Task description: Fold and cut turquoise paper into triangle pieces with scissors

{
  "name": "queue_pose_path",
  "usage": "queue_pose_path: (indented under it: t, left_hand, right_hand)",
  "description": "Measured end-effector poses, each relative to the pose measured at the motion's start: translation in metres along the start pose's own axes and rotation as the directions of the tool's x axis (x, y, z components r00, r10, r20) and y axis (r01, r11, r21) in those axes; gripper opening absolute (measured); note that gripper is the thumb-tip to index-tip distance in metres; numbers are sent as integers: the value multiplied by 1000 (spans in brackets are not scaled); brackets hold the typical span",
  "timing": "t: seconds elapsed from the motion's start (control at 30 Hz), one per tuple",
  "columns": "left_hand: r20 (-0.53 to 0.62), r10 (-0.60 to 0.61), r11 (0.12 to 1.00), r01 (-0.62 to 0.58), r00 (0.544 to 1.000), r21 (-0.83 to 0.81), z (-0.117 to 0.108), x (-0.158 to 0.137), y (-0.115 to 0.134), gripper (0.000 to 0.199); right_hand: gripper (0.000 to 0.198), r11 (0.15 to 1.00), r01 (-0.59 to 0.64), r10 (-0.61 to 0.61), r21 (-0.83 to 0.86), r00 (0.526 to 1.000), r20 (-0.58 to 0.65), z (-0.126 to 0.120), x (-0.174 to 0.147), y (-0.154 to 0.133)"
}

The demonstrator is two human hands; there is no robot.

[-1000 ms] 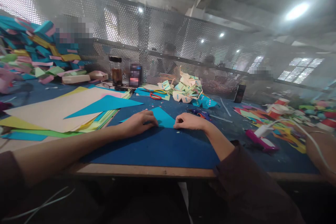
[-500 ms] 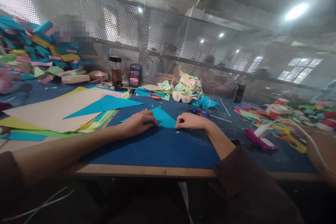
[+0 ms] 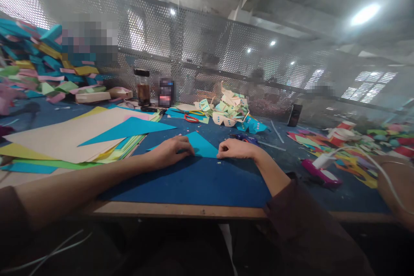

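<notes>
At a workbench beside a perforated metal screen, a person's two bare hands work at a bright-blue triangular sheet of paper (image 3: 202, 145), which lies on a dark-blue matte table covering (image 3: 194, 185) just ahead of the forearms. The left hand (image 3: 176, 151) rests palm-down over the sheet's left part, fingers curled and close together; the right hand (image 3: 236, 149) bunches its fingertips at the right corner. Whether either hand clamps the paper cannot be told from here.

The step looks like steadying and pressing the sheet's near edge. Good work here seems to call for a still left hand as an anchor and light, even pressure from the right, kept along the edge so that the thin corner neither creases nor slides.

Nearest the body, the covering runs on to a pale wooden table edge (image 3: 202, 212), giving the wrists room. Elsewhere it is tighter: a broad stack of peach, yellow and green paper sheets (image 3: 67, 136) flanks the left forearm, a dark-blue-handled tool (image 3: 247, 139) sits just beyond the right hand, and a magenta plastic block with a white plug (image 3: 321, 174) lies farther right.
</notes>
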State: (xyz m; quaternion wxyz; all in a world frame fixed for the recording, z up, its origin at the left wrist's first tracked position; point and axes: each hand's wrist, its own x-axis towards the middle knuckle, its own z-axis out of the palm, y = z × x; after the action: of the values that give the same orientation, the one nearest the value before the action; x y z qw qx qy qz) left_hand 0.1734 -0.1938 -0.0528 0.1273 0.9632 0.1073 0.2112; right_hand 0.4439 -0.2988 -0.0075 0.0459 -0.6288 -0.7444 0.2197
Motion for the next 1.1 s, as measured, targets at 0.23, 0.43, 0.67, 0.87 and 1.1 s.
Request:
queue_pose_path:
  t: [0.23, 0.43, 0.67, 0.87, 1.1]
  left_hand:
    - [-4, 3, 1000, -3, 1000, -3, 0, 0, 0, 19]
    - [-14, 0, 1000, 0, 1000, -1, 0, 0, 0, 18]
    - [-13, 7, 1000, -7, 1000, 5, 0, 1, 0, 19]
    - [-7, 9, 1000, -8, 1000, 10, -2, 1, 3, 19]
    - [-11, 12, 1000, -12, 1000, 10, -1, 0, 1, 19]
  right_hand:
    - [29, 1000, 13, -13, 3, 1000, 23, -1, 0, 6]
    - [28, 1000, 3, -2, -5, 1000, 25, -3, -1, 8]
    - [26, 999, -34, 35, -20, 998, 50, -7, -4, 5]
    - [26, 998, -44, 47, -37, 996, 73, -9, -5, 6]
    - [23, 998, -43, 48, -50, 995, 86, -10, -6, 6]
